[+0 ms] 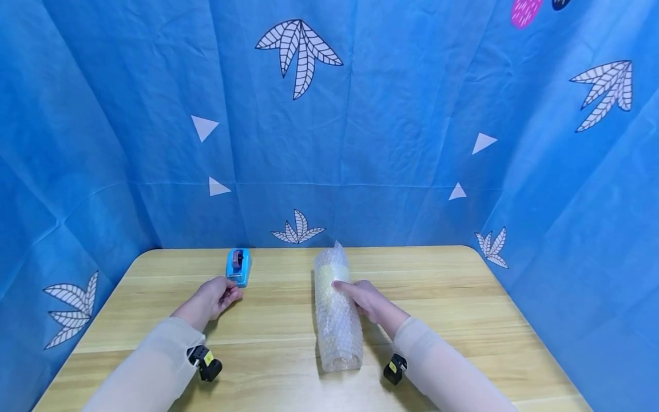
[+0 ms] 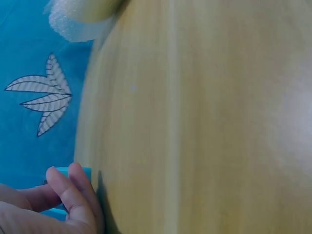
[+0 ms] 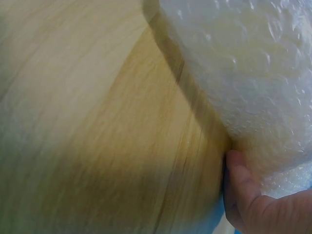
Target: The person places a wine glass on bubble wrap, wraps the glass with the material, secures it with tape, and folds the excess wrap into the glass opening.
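Note:
A bubble-wrapped roll [image 1: 340, 332] lies lengthwise on the table, with something pale yellow showing through the wrap. My right hand [image 1: 368, 300] holds it from the right, thumb on top and the other fingers down its side, partly hidden. The bubble wrap [image 3: 253, 73] fills the upper right of the right wrist view. At the back left stands a small blue tape dispenser [image 1: 244, 277] with a roll of tape in it. My left hand [image 1: 215, 297] is at its near end, thumb and fingertips close together. Whether tape lies between them cannot be made out.
The light wooden table [image 1: 437, 286] has rounded back corners. A blue curtain [image 1: 391, 114] with white leaves and triangles hangs behind it and along both sides. A wrist camera [image 1: 206, 361] is strapped to the left forearm, and another camera [image 1: 394, 369] to the right.

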Tool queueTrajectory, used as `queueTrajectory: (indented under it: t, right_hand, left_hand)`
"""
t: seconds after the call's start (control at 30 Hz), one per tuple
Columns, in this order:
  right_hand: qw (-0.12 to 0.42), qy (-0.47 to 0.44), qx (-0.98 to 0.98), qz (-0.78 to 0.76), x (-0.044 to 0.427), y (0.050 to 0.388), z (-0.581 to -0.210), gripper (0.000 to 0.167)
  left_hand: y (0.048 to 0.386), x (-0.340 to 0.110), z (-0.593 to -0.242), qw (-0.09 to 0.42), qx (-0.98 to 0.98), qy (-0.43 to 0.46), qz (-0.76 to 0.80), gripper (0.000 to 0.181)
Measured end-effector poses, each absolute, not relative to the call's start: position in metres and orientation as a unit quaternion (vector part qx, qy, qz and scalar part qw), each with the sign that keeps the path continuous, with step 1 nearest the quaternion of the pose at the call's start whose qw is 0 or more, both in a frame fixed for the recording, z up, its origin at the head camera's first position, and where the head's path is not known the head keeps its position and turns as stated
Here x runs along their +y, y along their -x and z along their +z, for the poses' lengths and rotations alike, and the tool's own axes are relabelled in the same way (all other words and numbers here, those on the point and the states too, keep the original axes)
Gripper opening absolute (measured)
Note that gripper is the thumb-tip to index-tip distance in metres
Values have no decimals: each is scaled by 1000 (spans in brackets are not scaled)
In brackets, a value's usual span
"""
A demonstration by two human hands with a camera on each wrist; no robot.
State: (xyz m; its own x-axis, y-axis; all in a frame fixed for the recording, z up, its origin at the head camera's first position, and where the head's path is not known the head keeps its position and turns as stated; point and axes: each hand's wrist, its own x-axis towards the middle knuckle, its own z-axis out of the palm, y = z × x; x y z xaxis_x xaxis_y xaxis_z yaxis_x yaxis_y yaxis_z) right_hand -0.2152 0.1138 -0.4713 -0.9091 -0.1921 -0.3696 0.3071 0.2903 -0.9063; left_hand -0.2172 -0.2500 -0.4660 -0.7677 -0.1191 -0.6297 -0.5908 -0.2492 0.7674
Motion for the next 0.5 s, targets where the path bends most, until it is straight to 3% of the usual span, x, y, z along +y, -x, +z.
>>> queueTrajectory:
  t: [0.5]
  right_hand:
    - [215,-28,766,-606,115,218,-469,58]
  left_hand:
    - [196,-223,-468,110,741,195,634,29]
